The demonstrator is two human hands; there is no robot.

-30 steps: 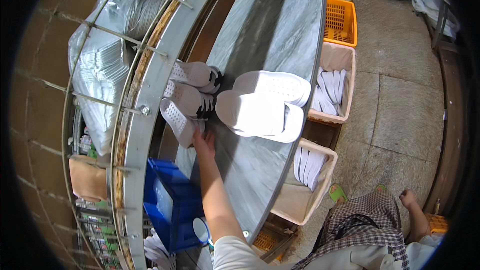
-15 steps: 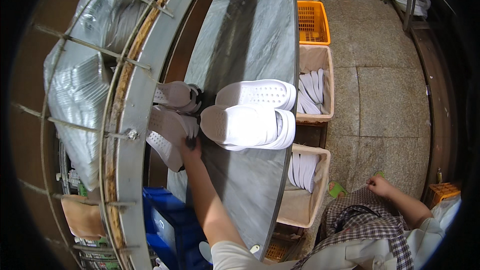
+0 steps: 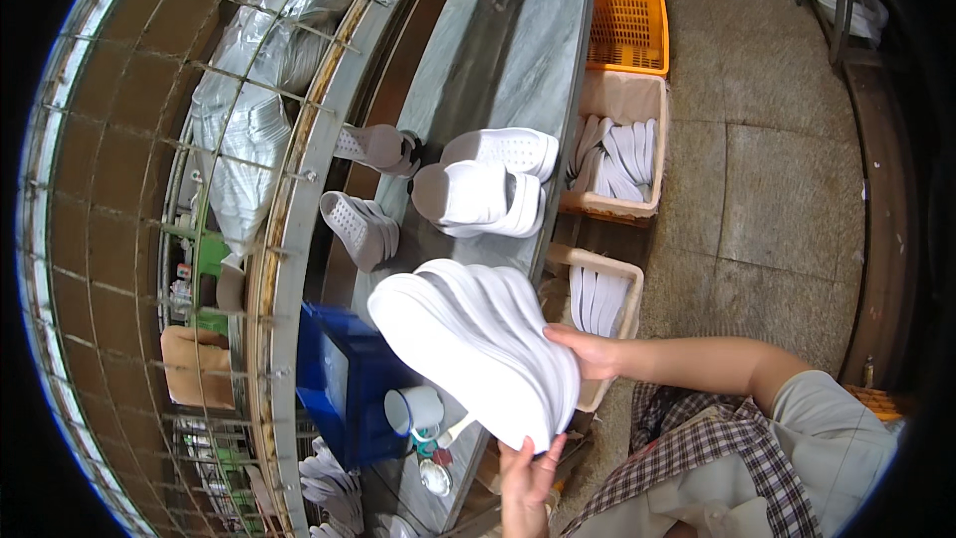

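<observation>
A fanned stack of white shoe soles (image 3: pixel 468 339) is tilted between my hands above the near end of the bench. My left hand (image 3: pixel 528 478) grips its lower end, thumb and fingers around the edge. At its right side, my right hand (image 3: pixel 586 351) closes on the edges of the soles. Beyond it on the bench, more white soles (image 3: pixel 483 194) lie piled, some dotted with holes. Left of that pile, another group of white soles (image 3: pixel 360 229) leans at the bench's left edge, with a shaded sole (image 3: pixel 376 146) behind it.
Along the right of the grey bench (image 3: pixel 498 50) stand an orange basket (image 3: pixel 665 32) and cream bins (image 3: pixel 629 331) with white soles. A blue crate (image 3: pixel 324 403), an enamel mug (image 3: pixel 413 408) and a brush (image 3: pixel 456 430) are at the near left. A wire mesh (image 3: pixel 119 189) borders the left.
My left hand has come back from the soles at the bench's left edge toward me. A stack of soles is now between both hands; my right hand has moved left onto it.
</observation>
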